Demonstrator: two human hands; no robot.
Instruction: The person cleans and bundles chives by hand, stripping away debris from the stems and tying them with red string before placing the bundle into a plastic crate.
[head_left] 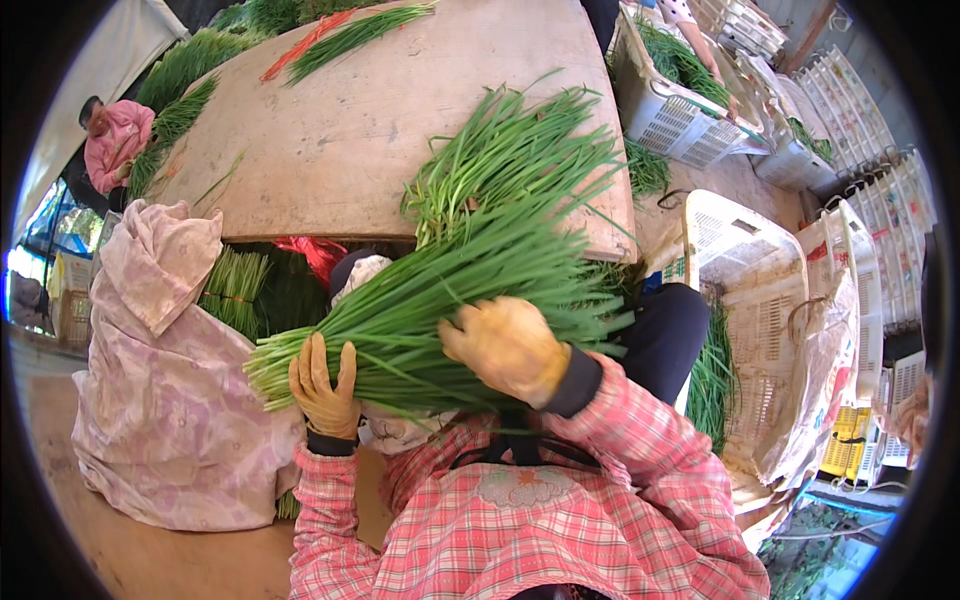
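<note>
A big bunch of garlic chives (470, 285) lies across my lap, its pale stem ends to the left and its green leaves fanning right. My left hand (328, 388), in a yellowish glove, grips the bunch close to the stem ends, fingers and thumb against the stalks. On the leaves, further right, my gloved right hand (510, 350) is curled over and slightly blurred, with its fingertips in the greens. Just beyond, a looser heap of chives (510, 160) rests on the worn wooden table (330, 140), touching the bunch.
Red ties (300, 45) and a few chives lie at the table's far end. A patterned cloth (180, 400) covers something at left, beside tied bundles (235, 290). White plastic crates (745, 240) stand at right. One person (118, 145) sits far left; another's arm (700, 50) reaches into a crate (680, 125).
</note>
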